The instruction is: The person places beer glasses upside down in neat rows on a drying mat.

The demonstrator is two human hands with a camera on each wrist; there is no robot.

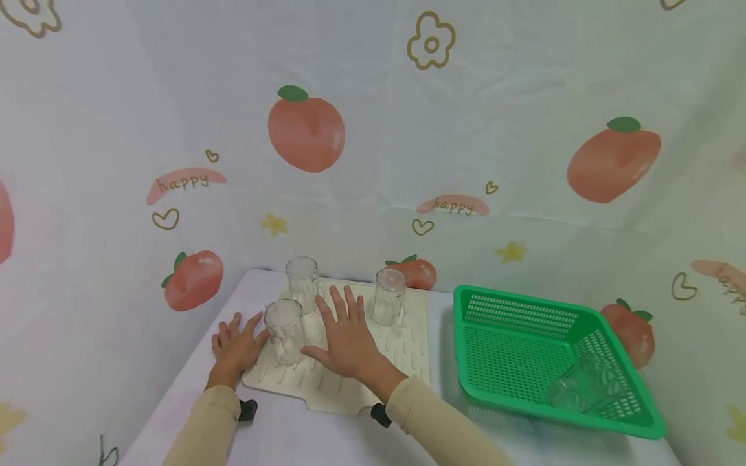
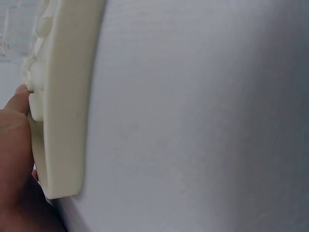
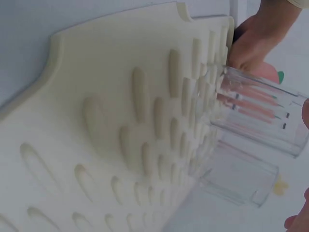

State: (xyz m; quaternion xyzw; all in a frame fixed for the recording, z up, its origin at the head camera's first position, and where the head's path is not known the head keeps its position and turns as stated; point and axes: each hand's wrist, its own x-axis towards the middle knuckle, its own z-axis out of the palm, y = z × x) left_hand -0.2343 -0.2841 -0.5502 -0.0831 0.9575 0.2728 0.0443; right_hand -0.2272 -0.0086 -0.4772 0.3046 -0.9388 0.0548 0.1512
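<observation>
A pale cream drying mat (image 1: 402, 353) with raised oval ridges lies on the table. Three clear glass mugs stand on it: a front-left mug (image 1: 285, 340), a back-left mug (image 1: 302, 285) and a back-right mug (image 1: 388, 301). My left hand (image 1: 236, 347) is at the mat's left edge, fingers spread, its fingertips close beside the front-left mug. In the left wrist view, part of that hand (image 2: 14, 150) shows against the mat's thick side (image 2: 70, 106). Over the mat, just right of the front-left mug, my right hand (image 1: 350, 340) has its fingers straight and spread, holding nothing.
To the right of the mat sits a green plastic basket (image 1: 501, 362), with clear glassware (image 1: 574, 391) lying in its right front corner. A white patterned cloth (image 1: 373, 162) hangs behind and beside the table. Dark wrist straps (image 1: 247, 411) show near both sleeves.
</observation>
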